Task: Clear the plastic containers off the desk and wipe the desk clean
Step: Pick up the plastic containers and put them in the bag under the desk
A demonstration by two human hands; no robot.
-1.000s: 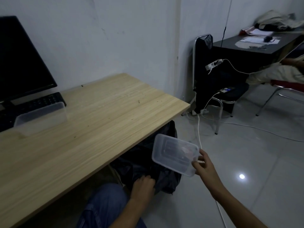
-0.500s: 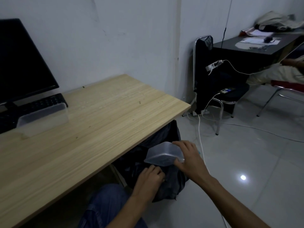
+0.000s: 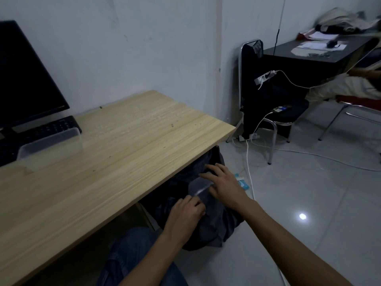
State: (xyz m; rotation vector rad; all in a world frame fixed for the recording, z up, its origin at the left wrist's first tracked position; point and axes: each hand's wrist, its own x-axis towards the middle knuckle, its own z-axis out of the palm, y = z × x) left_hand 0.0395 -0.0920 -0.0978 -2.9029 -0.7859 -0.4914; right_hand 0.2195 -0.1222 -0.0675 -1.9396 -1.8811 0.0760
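Note:
A clear plastic container (image 3: 199, 185) sits partly inside a black rubbish bag (image 3: 216, 221) on the floor beside the wooden desk (image 3: 115, 153). My right hand (image 3: 223, 181) lies flat on top of the container, fingers spread and pressing it down into the bag. My left hand (image 3: 186, 211) grips the bag's rim just below the container. A second clear plastic container (image 3: 51, 146) stands on the desk at the left, in front of the keyboard. Small crumbs and spots dot the desk top.
A black monitor (image 3: 26, 79) and keyboard (image 3: 47, 129) stand at the desk's left rear. A black chair (image 3: 266, 104) with a power strip and white cables trailing on the floor is to the right. A dark table (image 3: 309, 52) and a seated person are further back.
My right hand carried the container from the air down into the bag's mouth and now presses on it from above. My left hand stayed on the bag's rim.

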